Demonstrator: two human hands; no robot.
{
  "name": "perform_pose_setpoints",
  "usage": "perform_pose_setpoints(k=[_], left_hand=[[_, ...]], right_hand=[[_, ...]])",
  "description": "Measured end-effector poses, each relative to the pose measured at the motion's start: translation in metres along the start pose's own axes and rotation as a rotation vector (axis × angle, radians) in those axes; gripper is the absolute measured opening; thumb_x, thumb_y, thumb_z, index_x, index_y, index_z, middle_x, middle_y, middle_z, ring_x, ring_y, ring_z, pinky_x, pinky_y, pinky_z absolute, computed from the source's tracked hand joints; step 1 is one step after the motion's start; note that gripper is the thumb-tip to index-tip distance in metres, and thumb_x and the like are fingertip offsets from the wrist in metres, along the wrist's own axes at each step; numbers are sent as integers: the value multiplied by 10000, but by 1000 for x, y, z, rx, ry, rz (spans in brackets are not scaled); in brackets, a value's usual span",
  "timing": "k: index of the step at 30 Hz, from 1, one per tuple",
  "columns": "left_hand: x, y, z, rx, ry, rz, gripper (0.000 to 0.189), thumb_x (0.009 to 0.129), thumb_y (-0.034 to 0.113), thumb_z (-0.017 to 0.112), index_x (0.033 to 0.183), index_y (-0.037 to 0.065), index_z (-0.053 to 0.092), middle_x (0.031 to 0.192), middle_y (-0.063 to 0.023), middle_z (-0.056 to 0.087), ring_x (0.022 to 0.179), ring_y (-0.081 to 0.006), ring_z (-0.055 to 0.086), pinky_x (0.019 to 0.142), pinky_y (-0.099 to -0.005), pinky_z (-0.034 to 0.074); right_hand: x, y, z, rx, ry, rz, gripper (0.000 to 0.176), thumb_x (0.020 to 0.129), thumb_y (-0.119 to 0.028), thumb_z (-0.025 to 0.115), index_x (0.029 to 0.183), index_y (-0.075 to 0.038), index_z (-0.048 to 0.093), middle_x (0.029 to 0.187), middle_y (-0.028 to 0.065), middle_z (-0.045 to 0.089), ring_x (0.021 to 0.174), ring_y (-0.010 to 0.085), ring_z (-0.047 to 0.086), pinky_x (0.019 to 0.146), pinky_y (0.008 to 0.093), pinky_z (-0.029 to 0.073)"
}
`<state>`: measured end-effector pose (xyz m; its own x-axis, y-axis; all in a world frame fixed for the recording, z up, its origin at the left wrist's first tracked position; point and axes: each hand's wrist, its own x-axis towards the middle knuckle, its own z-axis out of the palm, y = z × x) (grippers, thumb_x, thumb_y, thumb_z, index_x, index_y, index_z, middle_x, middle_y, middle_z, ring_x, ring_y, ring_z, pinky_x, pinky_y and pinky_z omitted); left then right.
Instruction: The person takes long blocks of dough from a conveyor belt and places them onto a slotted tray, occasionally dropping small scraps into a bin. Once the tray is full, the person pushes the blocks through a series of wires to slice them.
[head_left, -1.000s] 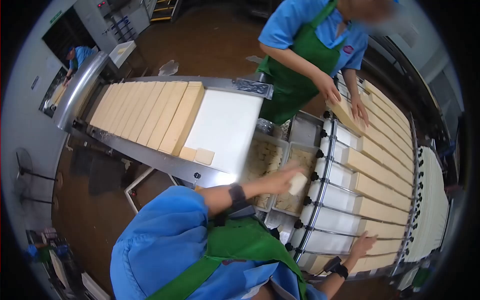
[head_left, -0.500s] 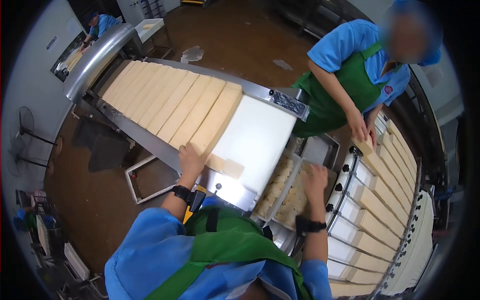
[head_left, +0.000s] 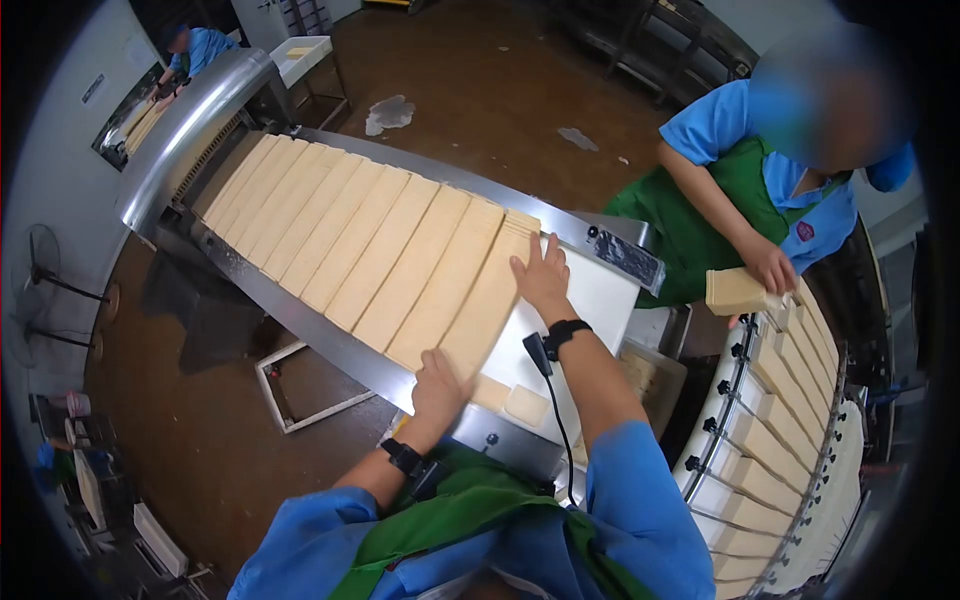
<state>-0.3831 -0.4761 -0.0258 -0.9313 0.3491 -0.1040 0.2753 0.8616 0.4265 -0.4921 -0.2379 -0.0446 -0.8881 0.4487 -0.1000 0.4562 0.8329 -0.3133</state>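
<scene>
Long pale dough strips [head_left: 345, 240] lie side by side on the white belt [head_left: 600, 295] of a metal conveyor. My left hand [head_left: 438, 395] grips the near end of the last strip stack [head_left: 490, 300], fingers bent over its edge. At the far end of the same stack is my right hand [head_left: 543, 272], its fingers apart and their tips against the dough's side. A flat dough piece [head_left: 526, 405] and a paler square lie on the belt beside my left hand.
A co-worker [head_left: 740, 190] at the right holds a dough block [head_left: 738, 291] over a second conveyor [head_left: 765, 440] with separated dough strips. A bin [head_left: 665, 385] stands between the conveyors. Another person [head_left: 205, 48] works at the far left. A white frame [head_left: 285, 425] stands low at the left.
My right hand has moved from above the bins to the stack's far end. My left hand stays at its near end. The co-worker has lifted a dough block.
</scene>
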Motion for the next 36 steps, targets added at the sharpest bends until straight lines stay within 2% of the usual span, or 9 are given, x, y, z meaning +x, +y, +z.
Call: perform_pose_setpoints(k=[8, 13, 14, 18, 24, 27, 30, 33, 36], left_hand=[[7, 6, -22, -2, -168, 3, 670, 723, 436, 697, 1045, -64, 389, 1027, -200, 427, 768, -340, 605, 566, -394, 535], [7, 3, -22, -109, -225, 51, 671, 709, 392, 721, 1054, -70, 378, 1019, -207, 415, 781, -375, 587, 613, -435, 526], [9, 5, -23, -139, -251, 72, 737, 700, 371, 737, 1089, -103, 328, 1032, -274, 407, 776, -436, 579, 639, -456, 515], [22, -3, -14, -238, -291, 331, 799, 679, 373, 748, 1159, -84, 302, 1057, -284, 387, 847, -462, 558, 777, -458, 493], [21, 39, -6, -122, -417, 134, 803, 648, 326, 775, 1202, -26, 312, 1095, -280, 390, 894, -443, 556, 728, -477, 505], [13, 50, 1, -212, -249, 283, 788, 653, 302, 767, 1210, -24, 314, 1136, -305, 360, 874, -472, 548, 735, -490, 497], [-1, 78, 1, -278, -111, 461, 744, 633, 213, 761, 1211, -22, 355, 1159, -318, 334, 994, -475, 470, 853, -480, 449], [-16, 115, 7, -380, -179, 638, 765, 616, 190, 750, 1258, 34, 363, 1184, -267, 300, 1074, -435, 396, 921, -444, 410], [-57, 173, 0, -379, -295, 865, 782, 604, 120, 752, 1279, 52, 361, 1243, -259, 268, 1152, -435, 357, 956, -430, 397]], right_hand=[[36, -42, 3, -25, -40, 77, 654, 836, -529, 489, 1378, -199, 328, 1433, 236, 201, 1237, 433, 348, 972, 484, 373], [8, -16, -24, 41, 0, 301, 684, 803, -475, 538, 1352, -110, 353, 1387, 252, 284, 1210, 407, 380, 985, 472, 356], [0, -3, -32, 23, 19, 325, 702, 794, -472, 547, 1346, -83, 352, 1383, 267, 275, 1208, 401, 384, 973, 471, 368], [-36, 52, -60, 72, 27, 490, 793, 740, -481, 592, 1334, -28, 326, 1417, 316, 143, 1258, 397, 349, 963, 454, 383], [-77, 81, -73, 311, 77, 674, 878, 691, -433, 631, 1340, 16, 246, 1439, 332, -11, 1311, 431, 246, 1000, 460, 349], [-111, 114, -69, 518, 317, 718, 868, 674, -380, 661, 1330, 14, 250, 1434, 332, 0, 1309, 443, 229, 1010, 486, 331], [-163, 154, -79, 663, 555, 724, 809, 677, -306, 673, 1297, 10, 261, 1342, 289, 223, 1274, 436, 239, 1007, 461, 332], [-238, 193, -96, 501, 890, 684, 763, 709, -274, 659, 1292, 2, 251, 1237, 282, 330, 1154, 437, 367, 956, 464, 369], [-338, 205, -154, 621, 1022, 932, 726, 730, -291, 652, 1273, 19, 285, 1218, 293, 344, 1092, 437, 431, 933, 456, 391]])
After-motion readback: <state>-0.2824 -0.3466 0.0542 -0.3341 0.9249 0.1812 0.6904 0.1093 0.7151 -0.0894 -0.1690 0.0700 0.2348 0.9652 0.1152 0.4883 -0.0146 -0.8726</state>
